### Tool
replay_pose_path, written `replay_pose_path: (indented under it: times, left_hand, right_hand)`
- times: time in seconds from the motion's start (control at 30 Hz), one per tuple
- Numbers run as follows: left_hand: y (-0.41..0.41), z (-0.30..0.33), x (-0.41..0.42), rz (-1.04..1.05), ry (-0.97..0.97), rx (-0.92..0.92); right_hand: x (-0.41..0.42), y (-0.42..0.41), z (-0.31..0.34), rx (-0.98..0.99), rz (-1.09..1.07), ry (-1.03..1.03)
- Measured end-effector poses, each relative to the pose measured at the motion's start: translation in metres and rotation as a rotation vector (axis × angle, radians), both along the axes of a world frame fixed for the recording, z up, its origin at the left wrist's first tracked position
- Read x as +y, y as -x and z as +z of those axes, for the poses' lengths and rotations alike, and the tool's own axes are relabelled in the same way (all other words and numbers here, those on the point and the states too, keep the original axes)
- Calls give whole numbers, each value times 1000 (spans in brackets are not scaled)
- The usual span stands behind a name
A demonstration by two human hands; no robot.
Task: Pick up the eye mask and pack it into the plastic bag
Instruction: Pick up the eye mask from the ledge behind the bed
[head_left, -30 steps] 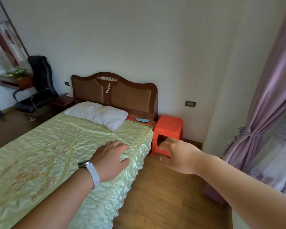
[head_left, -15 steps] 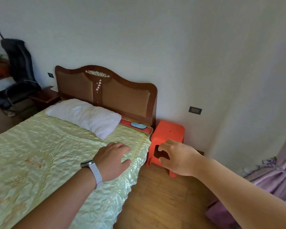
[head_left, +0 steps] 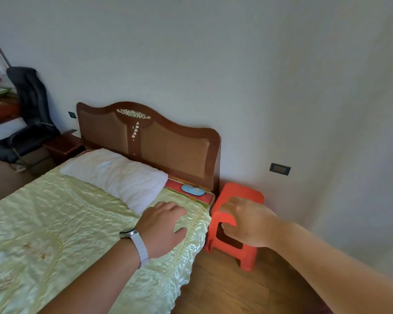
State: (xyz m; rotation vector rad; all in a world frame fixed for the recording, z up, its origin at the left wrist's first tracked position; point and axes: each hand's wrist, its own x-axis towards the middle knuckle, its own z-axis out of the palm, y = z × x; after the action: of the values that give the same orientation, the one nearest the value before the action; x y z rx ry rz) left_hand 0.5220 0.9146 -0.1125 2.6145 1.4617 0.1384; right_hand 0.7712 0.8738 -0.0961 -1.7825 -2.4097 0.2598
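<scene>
blue, one eye mask [head_left: 192, 189] lies on the red strip at the head of the bed [head_left: 55, 223], between one white pillow [head_left: 116, 175] and one orange stool [head_left: 236, 223]. two hands reach forward, well short of it: left hand [head_left: 163, 227] and right hand [head_left: 250, 223], fingers loosely curled, holding nothing.

Single head-worn wide-angle view, forward and down over the bed [head_left: 55, 223] corner, near
</scene>
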Motion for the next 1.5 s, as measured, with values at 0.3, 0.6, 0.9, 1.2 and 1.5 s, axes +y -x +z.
replay_pose_path:
  times: [0.3,0.6,0.9,1.2,1.5]
  left_hand:
    - [-77,9,73,150,10,46]
    - [-114,-1,118,271,12,92]
    - [-75,-27,195,305,41,146]
    - [-13,-80,351,217,125,130]
    - [34,-141,471,159,258,112]
  right_hand:
    - [107,-72,1,-53,186,-69]
    - [200,-100,-16,-110,317,-68]
    - [286,-75,-44,-77,323,12]
    - [414,-10,-84,-90,224,144]
    - [490,26,-132,-24,27,314]
